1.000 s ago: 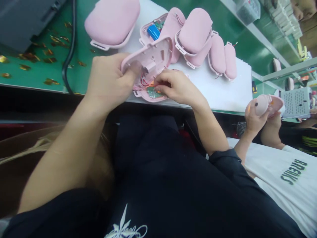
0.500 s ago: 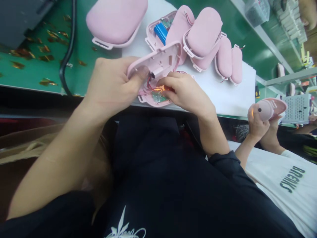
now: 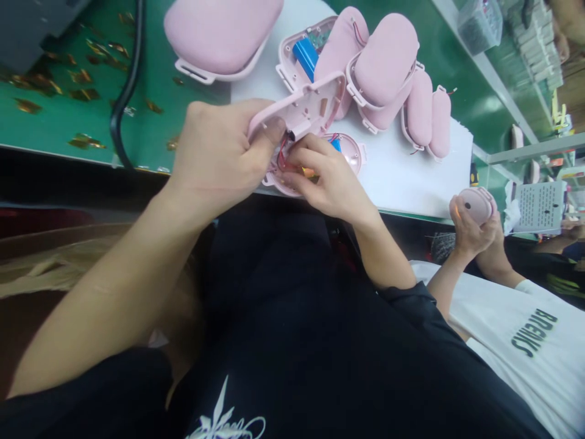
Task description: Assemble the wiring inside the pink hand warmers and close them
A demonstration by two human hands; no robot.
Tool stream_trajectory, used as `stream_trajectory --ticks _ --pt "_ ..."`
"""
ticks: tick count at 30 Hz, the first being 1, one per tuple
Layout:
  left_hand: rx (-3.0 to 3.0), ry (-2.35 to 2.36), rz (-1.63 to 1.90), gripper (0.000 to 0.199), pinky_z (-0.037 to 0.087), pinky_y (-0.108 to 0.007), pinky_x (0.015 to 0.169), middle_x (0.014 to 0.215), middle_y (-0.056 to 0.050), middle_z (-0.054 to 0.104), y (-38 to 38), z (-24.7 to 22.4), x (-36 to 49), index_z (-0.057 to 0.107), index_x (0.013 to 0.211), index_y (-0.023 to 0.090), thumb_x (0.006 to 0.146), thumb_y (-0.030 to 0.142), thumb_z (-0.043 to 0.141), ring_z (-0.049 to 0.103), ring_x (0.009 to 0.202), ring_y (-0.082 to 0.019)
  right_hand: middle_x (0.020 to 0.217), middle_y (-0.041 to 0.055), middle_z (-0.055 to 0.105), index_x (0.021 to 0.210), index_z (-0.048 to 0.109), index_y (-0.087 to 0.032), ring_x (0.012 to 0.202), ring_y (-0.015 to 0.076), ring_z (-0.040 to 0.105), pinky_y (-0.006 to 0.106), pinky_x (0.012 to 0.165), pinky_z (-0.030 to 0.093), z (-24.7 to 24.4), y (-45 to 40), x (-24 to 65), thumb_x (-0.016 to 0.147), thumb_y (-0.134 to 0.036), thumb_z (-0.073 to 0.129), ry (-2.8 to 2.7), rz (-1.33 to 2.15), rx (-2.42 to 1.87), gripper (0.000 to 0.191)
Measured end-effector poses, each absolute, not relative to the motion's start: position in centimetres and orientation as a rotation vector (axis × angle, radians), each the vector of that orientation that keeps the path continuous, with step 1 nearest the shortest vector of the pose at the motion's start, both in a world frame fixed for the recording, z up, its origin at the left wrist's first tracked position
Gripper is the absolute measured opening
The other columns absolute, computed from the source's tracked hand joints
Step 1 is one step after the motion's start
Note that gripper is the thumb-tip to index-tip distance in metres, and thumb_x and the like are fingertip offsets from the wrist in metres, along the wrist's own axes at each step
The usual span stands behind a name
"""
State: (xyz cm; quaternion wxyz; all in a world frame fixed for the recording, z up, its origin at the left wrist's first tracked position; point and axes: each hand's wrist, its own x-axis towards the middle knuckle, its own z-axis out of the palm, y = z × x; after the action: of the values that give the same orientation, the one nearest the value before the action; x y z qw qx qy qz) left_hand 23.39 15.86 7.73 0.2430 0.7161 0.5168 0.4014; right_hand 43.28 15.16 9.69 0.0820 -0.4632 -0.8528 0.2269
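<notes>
My left hand is closed on the rim of a pink shell half, thumb inside, holding it tilted up with its ribbed inner side showing. Below it on the bench edge lies the other pink shell half, with part of a blue battery visible. Red wires run between the two halves. My right hand reaches into the lower half, its fingertips pinched at these wires. Amber tape glints between its thumb and fingers. The fingers cover most of the circuit board.
Several pink cases lie across the white sheet, one open with a blue battery. A black cable and scraps of amber tape are at left. A co-worker's hands hold a pink case at right.
My right fingertips have shifted left, from the amber tape and circuit board to the red wires. A blue battery now shows behind the hand. The co-worker's pink case has turned.
</notes>
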Motion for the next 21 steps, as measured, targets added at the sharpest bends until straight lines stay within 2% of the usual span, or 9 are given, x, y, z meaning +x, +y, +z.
stream_trajectory --ticks 7,9,13,15,17,19,21 --pt "1.939 1.433 1.057 0.029 0.027 -0.034 0.062 0.058 0.002 0.041 15.8 7.6 23.6 0.071 0.081 0.021 0.1 0.036 0.055 0.031 0.055 -0.014 0.106 0.0057 0.072 0.105 0.066 -0.02 0.1 0.0203 0.066 0.039 0.098 0.054 9.5 15.2 43.4 0.103 -0.029 0.054 -2.389 0.795 -1.441 0.016" --pt "1.931 1.444 1.054 0.028 0.027 -0.034 0.063 0.059 0.002 0.042 16.0 7.7 23.6 0.072 0.083 0.021 0.1 0.036 0.056 0.031 0.055 -0.014 0.108 0.0047 0.072 0.116 0.064 -0.02 0.101 0.0196 0.067 0.038 0.098 0.054 9.5 15.2 43.5 0.102 -0.027 0.054 -2.377 0.837 -1.45 0.018" --pt "1.896 1.486 1.051 0.031 0.031 -0.034 0.065 0.063 0.0 0.05 16.2 8.1 23.7 0.071 0.083 0.019 0.1 0.037 0.052 0.041 0.059 -0.013 0.121 0.0057 0.071 0.141 0.053 -0.023 0.102 0.0185 0.067 0.037 0.098 0.055 10.0 15.0 44.2 0.102 -0.024 0.053 -2.394 0.91 -1.402 0.04" --pt "1.904 1.49 0.958 0.035 0.035 -0.035 0.069 0.069 -0.001 0.057 16.2 8.3 23.8 0.073 0.09 0.02 0.102 0.04 0.048 0.048 0.064 -0.014 0.127 0.0067 0.071 0.138 0.057 -0.025 0.108 0.0202 0.065 0.039 0.102 0.054 10.3 15.1 44.7 0.102 -0.025 0.051 -2.459 0.911 -1.34 0.036" --pt "1.93 1.49 0.886 0.038 0.035 -0.036 0.071 0.071 -0.002 0.058 16.2 8.3 23.9 0.075 0.097 0.022 0.104 0.043 0.044 0.048 0.065 -0.014 0.124 0.0062 0.071 0.126 0.066 -0.026 0.116 0.0234 0.062 0.044 0.11 0.05 10.5 15.1 44.9 0.103 -0.027 0.051 -2.578 0.879 -1.253 0.028" --pt "1.95 1.491 0.907 0.039 0.035 -0.035 0.07 0.068 -0.001 0.057 16.1 8.0 24.0 0.076 0.096 0.022 0.105 0.045 0.046 0.046 0.063 -0.014 0.12 0.0064 0.072 0.12 0.071 -0.027 0.122 0.0274 0.059 0.051 0.116 0.045 10.7 15.0 45.0 0.102 -0.031 0.055 -2.688 0.801 -1.195 0.024" --pt "1.946 1.48 0.986 0.035 0.033 -0.033 0.066 0.065 -0.001 0.056 16.1 7.7 24.1 0.076 0.091 0.021 0.103 0.042 0.051 0.043 0.059 -0.013 0.126 0.0079 0.069 0.123 0.07 -0.028 0.126 0.0305 0.057 0.055 0.117 0.043 10.9 14.5 45.1 0.1 -0.034 0.062 -2.727 0.69 -1.207 0.025"
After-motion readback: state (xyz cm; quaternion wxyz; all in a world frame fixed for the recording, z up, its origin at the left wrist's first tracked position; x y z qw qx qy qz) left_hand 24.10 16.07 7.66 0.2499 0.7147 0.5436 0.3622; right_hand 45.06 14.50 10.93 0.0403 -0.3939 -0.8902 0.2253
